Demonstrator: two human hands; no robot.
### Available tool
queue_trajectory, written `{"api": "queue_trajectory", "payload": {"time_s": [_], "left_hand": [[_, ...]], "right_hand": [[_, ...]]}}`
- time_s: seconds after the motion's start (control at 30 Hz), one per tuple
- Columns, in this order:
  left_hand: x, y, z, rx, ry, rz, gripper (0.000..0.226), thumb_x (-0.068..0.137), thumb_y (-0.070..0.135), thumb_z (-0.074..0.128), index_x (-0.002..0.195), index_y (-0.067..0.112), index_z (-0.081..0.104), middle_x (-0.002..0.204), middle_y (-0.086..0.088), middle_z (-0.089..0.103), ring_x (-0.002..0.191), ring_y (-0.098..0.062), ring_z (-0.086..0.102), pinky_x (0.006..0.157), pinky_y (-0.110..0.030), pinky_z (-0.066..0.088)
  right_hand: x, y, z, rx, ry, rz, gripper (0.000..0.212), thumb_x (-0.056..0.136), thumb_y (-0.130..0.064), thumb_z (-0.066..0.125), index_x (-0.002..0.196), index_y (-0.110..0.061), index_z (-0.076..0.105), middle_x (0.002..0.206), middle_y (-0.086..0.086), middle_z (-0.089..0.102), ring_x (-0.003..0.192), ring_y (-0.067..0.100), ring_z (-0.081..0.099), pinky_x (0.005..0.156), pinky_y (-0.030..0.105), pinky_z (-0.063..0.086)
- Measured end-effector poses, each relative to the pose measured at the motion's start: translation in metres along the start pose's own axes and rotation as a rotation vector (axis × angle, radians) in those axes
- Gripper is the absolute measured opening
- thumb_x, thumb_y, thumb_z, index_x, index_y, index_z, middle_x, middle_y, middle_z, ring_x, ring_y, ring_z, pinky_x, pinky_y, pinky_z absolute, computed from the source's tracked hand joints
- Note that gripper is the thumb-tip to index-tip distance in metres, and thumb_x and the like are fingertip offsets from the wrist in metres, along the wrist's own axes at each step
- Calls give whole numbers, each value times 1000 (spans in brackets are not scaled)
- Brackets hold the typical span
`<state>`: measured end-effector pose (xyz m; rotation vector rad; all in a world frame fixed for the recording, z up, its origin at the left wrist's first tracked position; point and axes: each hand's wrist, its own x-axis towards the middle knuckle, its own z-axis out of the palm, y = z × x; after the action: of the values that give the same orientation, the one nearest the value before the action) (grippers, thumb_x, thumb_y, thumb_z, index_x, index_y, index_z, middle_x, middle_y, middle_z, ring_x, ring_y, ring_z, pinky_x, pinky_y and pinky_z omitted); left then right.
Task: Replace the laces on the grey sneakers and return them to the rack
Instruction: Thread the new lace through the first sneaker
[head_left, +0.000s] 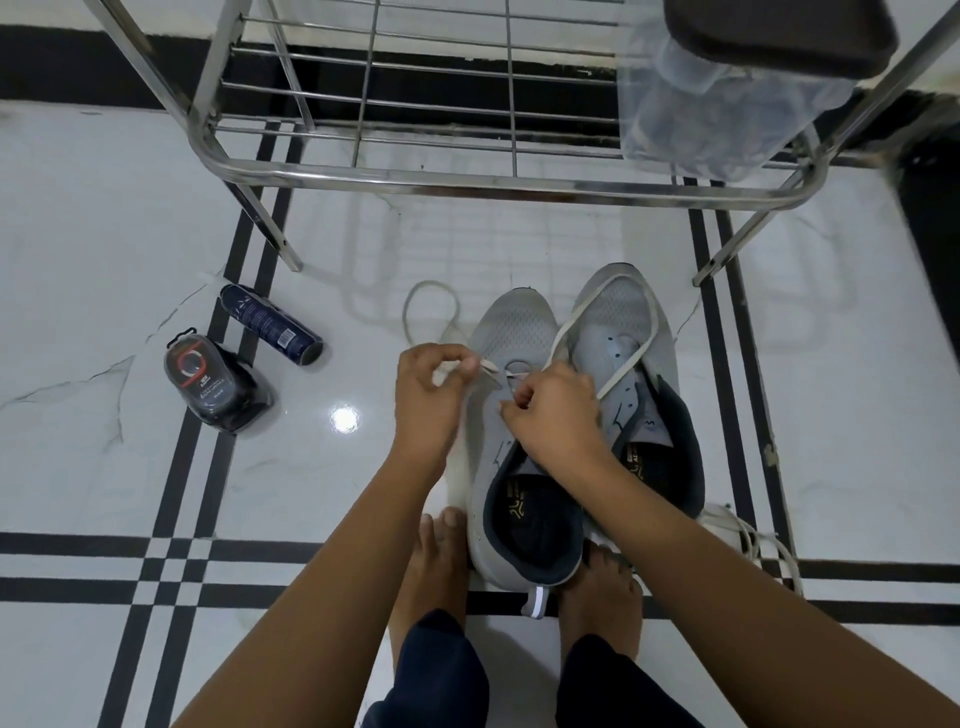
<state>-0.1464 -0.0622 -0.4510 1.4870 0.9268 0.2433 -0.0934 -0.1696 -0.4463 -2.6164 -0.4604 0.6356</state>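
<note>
Lacing mid-frame: both hands (488, 389) pinch the lace (602, 317) at the left sneaker (519, 415)'s lowest eyelets; next, draw it through.

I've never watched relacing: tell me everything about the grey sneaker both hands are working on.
The grey sneaker has a mesh-looking upper, dark collar and gold-printed insole. It stands upright on the tiled floor, toe toward the rack, touching its partner. The left hand and right hand pinch a white lace at its eyelets.
</note>
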Motion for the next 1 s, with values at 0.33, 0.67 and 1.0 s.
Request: {"api": "queue_trajectory", "payload": {"time_s": [0.33,0.67,1.0], "left_hand": [[2,-4,-7,545,-304,59,19,89,25,60,100,10,59,87,-4,59,79,-17,56,63,-24,37],[13,29,-33,-825,-158,-364,29,96,16,39,67,17,39,46,3,38,34,-8,32,35,-15,32],[6,2,6,559,-304,151,10,90,15,58,88,7,64,97,-7,62,88,-15,56,67,-17,33]], "right_hand": [[-6,1,11,149,71,117,20,89,-29,60,86,-11,70,108,6,49,104,26,52,96,40,40],[-6,7,10,404,114,128,25,85,-16,66,78,8,69,82,18,60,81,34,62,65,27,41],[-6,8,8,494,95,159,26,83,-15,66,60,-4,66,48,-6,48,44,4,43,44,15,32]]}}
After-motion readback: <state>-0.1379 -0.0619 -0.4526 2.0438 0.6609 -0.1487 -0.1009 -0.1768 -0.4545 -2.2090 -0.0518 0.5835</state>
